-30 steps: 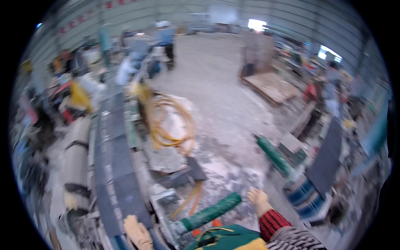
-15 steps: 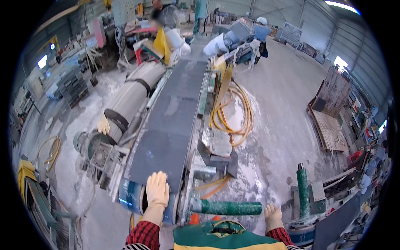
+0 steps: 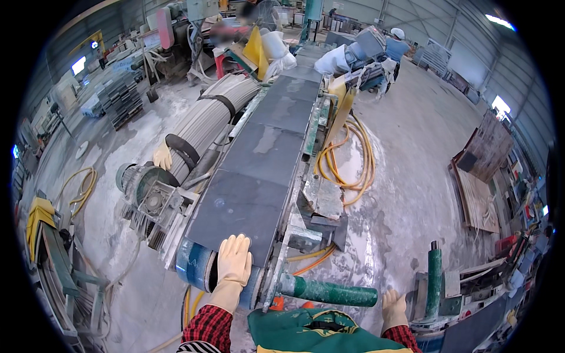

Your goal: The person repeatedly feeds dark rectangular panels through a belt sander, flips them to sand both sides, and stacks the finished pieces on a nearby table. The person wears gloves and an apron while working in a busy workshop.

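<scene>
My left hand [image 3: 234,262], in a cream rubber glove, lies flat at the near edge of a dark grey stone slab [image 3: 235,203], fingers stretched out. The slab is one of several lying end to end along a narrow conveyor. Below the glove is the conveyor's blue end roller [image 3: 194,265], partly hidden by my hand. To the right, my right hand [image 3: 393,307], gloved alike, hangs low with its fingers apart and nothing visible in them. Closest to it is the free end of a green cylinder [image 3: 335,292] jutting from the conveyor frame.
Left of the conveyor stand a motor [image 3: 154,202] and a ribbed grey roll with another glove [image 3: 163,156] on it. A yellow hose coil [image 3: 359,159] lies on the floor at right. An upright green post [image 3: 434,279] rises at lower right. A person [image 3: 395,47] in blue works far off.
The whole scene has shifted rightward in view. My left hand stays flat at the slab's near edge, and my right hand remains low by the green cylinder.
</scene>
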`<control>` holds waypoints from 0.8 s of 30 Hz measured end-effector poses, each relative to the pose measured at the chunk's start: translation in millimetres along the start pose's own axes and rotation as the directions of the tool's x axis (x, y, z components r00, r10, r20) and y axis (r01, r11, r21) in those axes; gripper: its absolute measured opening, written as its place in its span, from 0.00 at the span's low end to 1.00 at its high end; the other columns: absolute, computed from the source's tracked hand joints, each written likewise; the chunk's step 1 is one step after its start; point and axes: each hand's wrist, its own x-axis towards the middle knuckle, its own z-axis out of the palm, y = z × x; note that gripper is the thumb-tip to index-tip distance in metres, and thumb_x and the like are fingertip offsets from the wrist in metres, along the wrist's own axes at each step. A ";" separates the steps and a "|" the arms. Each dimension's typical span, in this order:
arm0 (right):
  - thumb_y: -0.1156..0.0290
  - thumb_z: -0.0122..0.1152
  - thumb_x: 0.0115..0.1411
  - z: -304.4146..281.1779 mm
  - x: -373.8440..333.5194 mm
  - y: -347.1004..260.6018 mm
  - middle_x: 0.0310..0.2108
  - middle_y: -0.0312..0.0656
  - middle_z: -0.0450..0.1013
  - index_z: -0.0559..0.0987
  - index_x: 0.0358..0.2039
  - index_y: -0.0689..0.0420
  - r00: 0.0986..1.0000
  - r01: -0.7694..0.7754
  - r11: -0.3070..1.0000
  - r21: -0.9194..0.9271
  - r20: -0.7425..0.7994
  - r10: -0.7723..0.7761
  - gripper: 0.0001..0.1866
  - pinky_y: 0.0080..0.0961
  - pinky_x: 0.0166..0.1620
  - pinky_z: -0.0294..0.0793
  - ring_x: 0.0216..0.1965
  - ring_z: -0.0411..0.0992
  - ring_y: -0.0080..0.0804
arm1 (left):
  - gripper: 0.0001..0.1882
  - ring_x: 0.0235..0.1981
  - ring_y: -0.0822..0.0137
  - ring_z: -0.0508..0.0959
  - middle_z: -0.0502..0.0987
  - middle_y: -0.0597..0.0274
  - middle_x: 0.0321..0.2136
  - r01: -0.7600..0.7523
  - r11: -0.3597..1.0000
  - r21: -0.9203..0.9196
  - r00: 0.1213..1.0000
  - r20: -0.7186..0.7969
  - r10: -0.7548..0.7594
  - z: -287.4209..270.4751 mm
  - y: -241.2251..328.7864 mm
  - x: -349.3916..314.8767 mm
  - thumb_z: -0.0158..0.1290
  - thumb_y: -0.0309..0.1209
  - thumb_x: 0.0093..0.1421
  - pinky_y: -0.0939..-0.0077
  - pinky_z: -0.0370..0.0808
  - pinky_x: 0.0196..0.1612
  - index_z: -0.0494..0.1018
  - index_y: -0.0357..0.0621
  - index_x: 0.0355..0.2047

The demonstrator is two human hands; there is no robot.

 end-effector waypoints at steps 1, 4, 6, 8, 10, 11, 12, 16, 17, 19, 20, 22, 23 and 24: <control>0.43 0.35 0.72 0.6 0.9 1.6 0.54 0.44 0.76 0.73 0.57 0.59 1.000 0.005 1.000 -0.013 -0.009 -0.005 0.33 0.37 0.48 0.80 0.52 0.76 0.43 | 0.22 0.62 0.46 0.68 0.73 0.50 0.58 0.000 1.000 0.008 1.000 -0.001 0.000 -0.4 0.4 -0.3 0.51 0.34 0.62 0.51 0.58 0.68 0.72 0.42 0.56; 0.44 0.34 0.73 4.1 4.1 3.3 0.58 0.43 0.72 0.70 0.60 0.59 0.999 -0.017 0.999 -0.028 0.048 0.018 0.33 0.34 0.53 0.78 0.57 0.72 0.41 | 0.22 0.62 0.47 0.68 0.73 0.50 0.58 0.010 1.000 0.019 1.000 0.002 -0.010 0.2 -0.6 -3.7 0.51 0.34 0.62 0.51 0.58 0.68 0.72 0.42 0.56; 0.44 0.33 0.73 4.6 4.4 5.4 0.59 0.42 0.72 0.70 0.61 0.58 0.996 -0.035 0.999 -0.024 0.081 0.037 0.33 0.33 0.53 0.77 0.58 0.71 0.40 | 0.22 0.62 0.47 0.68 0.73 0.50 0.58 0.003 1.000 0.005 1.000 -0.009 -0.002 0.5 -1.0 -5.4 0.51 0.34 0.62 0.52 0.57 0.68 0.72 0.42 0.56; 0.43 0.33 0.73 6.4 6.4 7.2 0.57 0.41 0.74 0.71 0.60 0.58 0.995 -0.044 0.999 -0.012 0.089 0.045 0.33 0.35 0.49 0.79 0.55 0.74 0.39 | 0.22 0.62 0.48 0.68 0.73 0.50 0.58 0.000 1.000 -0.004 1.000 -0.012 0.000 1.4 -1.5 -6.2 0.51 0.34 0.62 0.52 0.57 0.68 0.72 0.42 0.56; 0.43 0.33 0.73 0.8 14.4 15.0 0.55 0.41 0.75 0.73 0.58 0.58 0.995 -0.023 0.999 -0.033 0.093 0.026 0.33 0.36 0.45 0.81 0.51 0.76 0.39 | 0.22 0.62 0.48 0.68 0.73 0.51 0.58 0.004 1.000 -0.009 1.000 -0.007 -0.004 2.3 -2.1 -7.1 0.51 0.34 0.62 0.52 0.57 0.68 0.72 0.42 0.56; 0.43 0.33 0.73 2.7 12.9 14.7 0.53 0.41 0.76 0.74 0.57 0.58 0.995 -0.009 0.999 -0.043 0.098 0.013 0.33 0.36 0.43 0.82 0.49 0.77 0.38 | 0.22 0.62 0.48 0.68 0.73 0.51 0.58 0.003 1.000 -0.005 1.000 -0.006 -0.004 2.3 -1.3 -7.4 0.52 0.33 0.62 0.52 0.58 0.68 0.73 0.42 0.56; 0.43 0.33 0.73 4.8 11.5 16.1 0.53 0.42 0.76 0.74 0.56 0.58 0.997 -0.013 0.999 -0.036 0.070 0.016 0.33 0.35 0.44 0.81 0.48 0.77 0.39 | 0.22 0.62 0.48 0.68 0.73 0.51 0.58 0.004 1.000 -0.001 1.000 -0.006 -0.004 1.9 -1.4 -8.2 0.52 0.33 0.62 0.52 0.58 0.68 0.73 0.42 0.56; 0.43 0.32 0.73 7.5 14.3 14.7 0.52 0.43 0.76 0.73 0.57 0.59 0.998 -0.013 0.999 0.030 0.059 0.011 0.34 0.33 0.44 0.81 0.47 0.78 0.40 | 0.22 0.61 0.48 0.68 0.73 0.51 0.57 -0.006 1.000 -0.023 1.000 -0.018 0.005 -2.5 -0.8 -9.7 0.52 0.33 0.61 0.51 0.58 0.67 0.73 0.41 0.55; 0.43 0.33 0.72 7.8 12.2 16.4 0.53 0.43 0.76 0.72 0.58 0.59 0.999 -0.004 0.999 0.039 0.043 0.002 0.34 0.33 0.45 0.81 0.48 0.77 0.40 | 0.22 0.61 0.48 0.68 0.74 0.51 0.56 -0.014 1.000 -0.020 0.999 -0.035 0.014 -4.0 -1.5 -11.1 0.52 0.33 0.60 0.51 0.59 0.67 0.73 0.41 0.54; 0.43 0.34 0.72 8.8 8.8 14.6 0.54 0.43 0.75 0.71 0.59 0.59 1.000 0.014 0.998 0.055 0.019 -0.015 0.33 0.34 0.47 0.81 0.50 0.77 0.40 | 0.21 0.61 0.45 0.68 0.73 0.48 0.57 -0.011 0.999 -0.043 1.000 -0.024 0.010 -4.1 0.6 -12.2 0.51 0.33 0.61 0.49 0.58 0.67 0.72 0.40 0.55; 0.44 0.34 0.72 13.6 3.7 10.9 0.55 0.42 0.75 0.71 0.59 0.59 1.000 0.022 0.998 0.065 0.012 -0.023 0.33 0.34 0.48 0.81 0.51 0.76 0.41 | 0.21 0.61 0.43 0.68 0.73 0.47 0.57 -0.013 0.999 -0.053 1.000 -0.020 0.012 -4.6 0.5 -12.0 0.50 0.33 0.62 0.48 0.58 0.67 0.72 0.40 0.55; 0.44 0.34 0.72 15.1 1.7 10.9 0.57 0.43 0.73 0.70 0.61 0.59 1.000 0.022 0.997 0.080 0.007 -0.023 0.33 0.34 0.50 0.81 0.55 0.74 0.41 | 0.21 0.61 0.43 0.68 0.73 0.47 0.56 -0.016 0.999 -0.045 1.000 -0.023 0.015 -4.0 -1.8 -15.4 0.50 0.33 0.62 0.48 0.58 0.67 0.72 0.39 0.55; 0.44 0.34 0.72 14.6 1.6 9.3 0.59 0.43 0.72 0.69 0.61 0.58 1.000 0.020 0.996 0.082 0.008 -0.021 0.33 0.34 0.52 0.80 0.57 0.73 0.41 | 0.21 0.60 0.43 0.68 0.73 0.47 0.56 -0.016 0.999 -0.046 1.000 -0.026 0.015 -3.5 -1.3 -15.9 0.50 0.33 0.62 0.48 0.58 0.67 0.72 0.39 0.55; 0.44 0.34 0.72 13.8 1.1 8.1 0.61 0.43 0.70 0.69 0.61 0.58 1.000 0.018 0.996 0.085 0.010 -0.019 0.33 0.34 0.54 0.79 0.59 0.71 0.41 | 0.21 0.61 0.45 0.68 0.73 0.48 0.56 -0.015 0.999 -0.038 1.000 -0.023 0.014 -4.1 -0.9 -16.3 0.51 0.33 0.62 0.49 0.58 0.67 0.72 0.40 0.55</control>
